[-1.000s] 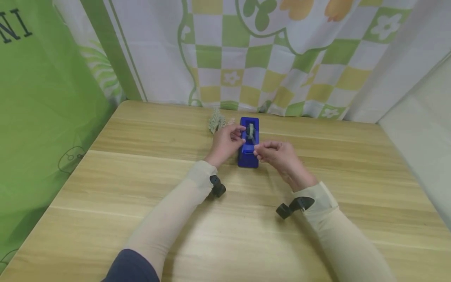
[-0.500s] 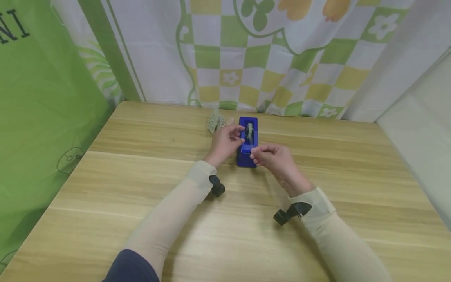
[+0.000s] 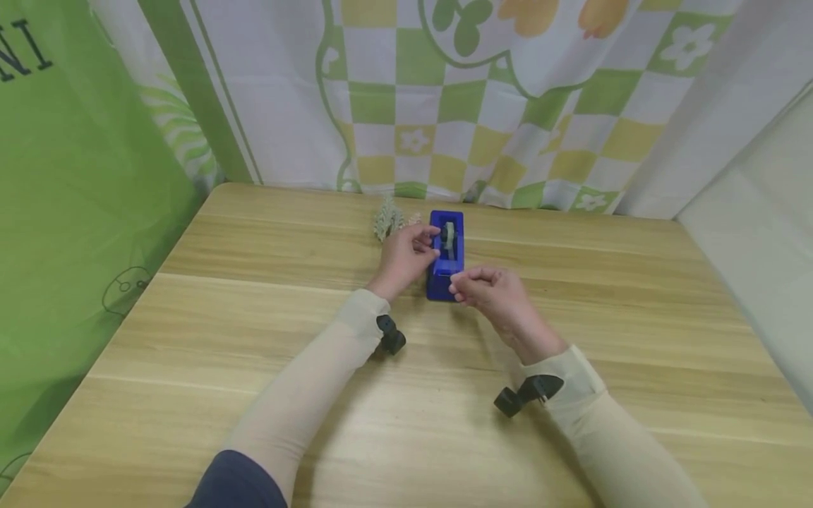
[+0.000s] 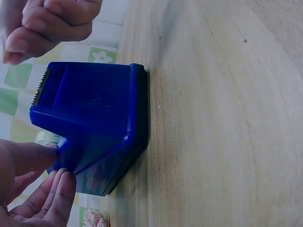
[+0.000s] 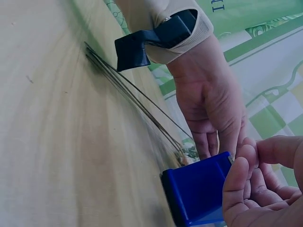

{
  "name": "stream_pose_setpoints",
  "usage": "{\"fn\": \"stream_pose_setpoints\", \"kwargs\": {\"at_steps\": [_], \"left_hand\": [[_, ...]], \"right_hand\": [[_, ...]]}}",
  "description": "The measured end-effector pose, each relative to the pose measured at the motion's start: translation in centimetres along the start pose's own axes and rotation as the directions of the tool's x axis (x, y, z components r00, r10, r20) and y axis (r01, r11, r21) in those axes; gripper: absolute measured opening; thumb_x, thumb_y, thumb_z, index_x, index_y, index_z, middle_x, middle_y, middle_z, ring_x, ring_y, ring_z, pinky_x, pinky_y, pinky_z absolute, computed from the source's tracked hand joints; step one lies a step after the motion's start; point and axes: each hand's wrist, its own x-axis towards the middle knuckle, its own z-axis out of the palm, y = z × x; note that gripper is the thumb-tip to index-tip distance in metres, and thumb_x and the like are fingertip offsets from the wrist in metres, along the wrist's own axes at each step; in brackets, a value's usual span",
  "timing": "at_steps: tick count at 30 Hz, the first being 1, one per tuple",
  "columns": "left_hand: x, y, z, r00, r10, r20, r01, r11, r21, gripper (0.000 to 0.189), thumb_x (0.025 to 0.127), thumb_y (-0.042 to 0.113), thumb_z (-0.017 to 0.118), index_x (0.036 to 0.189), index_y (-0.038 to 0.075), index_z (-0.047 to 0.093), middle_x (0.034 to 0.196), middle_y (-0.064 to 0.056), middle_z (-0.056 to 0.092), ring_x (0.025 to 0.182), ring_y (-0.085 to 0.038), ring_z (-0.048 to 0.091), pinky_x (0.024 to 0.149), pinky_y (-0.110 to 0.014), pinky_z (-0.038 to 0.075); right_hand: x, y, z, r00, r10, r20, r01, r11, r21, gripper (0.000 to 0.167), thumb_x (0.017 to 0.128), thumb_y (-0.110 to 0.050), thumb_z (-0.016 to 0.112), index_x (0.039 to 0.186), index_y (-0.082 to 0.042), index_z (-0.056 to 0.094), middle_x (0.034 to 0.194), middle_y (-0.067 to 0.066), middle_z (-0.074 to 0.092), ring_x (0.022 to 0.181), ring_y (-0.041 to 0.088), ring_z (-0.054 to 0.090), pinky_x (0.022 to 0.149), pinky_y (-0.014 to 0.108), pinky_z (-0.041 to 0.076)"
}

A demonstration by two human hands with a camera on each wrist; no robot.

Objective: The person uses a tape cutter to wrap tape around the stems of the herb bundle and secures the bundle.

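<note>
Near the far edge of the wooden table [image 3: 438,423], before a checked curtain [image 3: 381,99], a blue tape dispenser [image 4: 94,101]. Left hand [image 3: 404,259] at its left side, thumb and fingertips slightly apart against the wall; cannot tell whether pinching or merely resting. Right hand [image 3: 498,296] at the near right corner, thumb and forefinger pressed together on clear tape [image 3: 449,266], too faint to trace between the tips. Tape roll [image 3: 450,234] visible from above, mostly hidden in the left wrist view. Toothed blade [image 4: 41,87] distinct there. Dried flowers [image 3: 384,220] half covered by the left hand; thin stems [image 5: 137,109] plain only from the right wrist. Lettering [image 3: 32,44] cut off at the left edge.
</note>
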Motion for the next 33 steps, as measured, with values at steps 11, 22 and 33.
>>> {"fn": "stream_pose_setpoints", "kwargs": {"at_steps": [11,22,33], "left_hand": [[-0.2,0.2,0.0,1.000,-0.007,0.008,0.007,1.000,0.004,0.037,0.094,0.001,0.074,0.130,0.003,0.070,0.118,-0.019,0.072,0.106,-0.031,0.074,0.094,-0.034,0.061],[-0.1,0.1,0.1,1.000,-0.005,0.002,0.005,1.000,0.005,0.037,0.094,0.001,0.073,0.130,0.003,0.070,0.118,-0.019,0.072,0.106,-0.031,0.073,0.095,-0.036,0.061],[0.0,0.1,0.0,1.000,0.002,0.005,-0.002,1.000,-0.006,0.036,0.094,0.001,0.073,0.130,0.002,0.070,0.118,-0.020,0.072,0.107,-0.032,0.073,0.095,-0.036,0.061]], "right_hand": [[-1.0,0.7,0.1,1.000,0.006,0.013,-0.007,0.999,0.033,0.009,0.103,-0.004,0.062,0.100,-0.002,0.069,0.081,-0.007,0.075,0.079,0.006,0.070,0.073,0.018,0.059],[-1.8,0.9,0.4,0.999,-0.031,0.021,0.030,0.999,0.045,0.017,0.103,-0.002,0.061,0.091,-0.010,0.071,0.078,-0.008,0.074,0.074,0.004,0.068,0.072,0.018,0.058],[-2.4,1.0,0.3,0.999,-0.024,0.040,0.023,0.999,0.043,0.018,0.104,-0.003,0.060,0.092,-0.011,0.070,0.080,-0.008,0.075,0.076,0.004,0.068,0.073,0.018,0.058]]}}
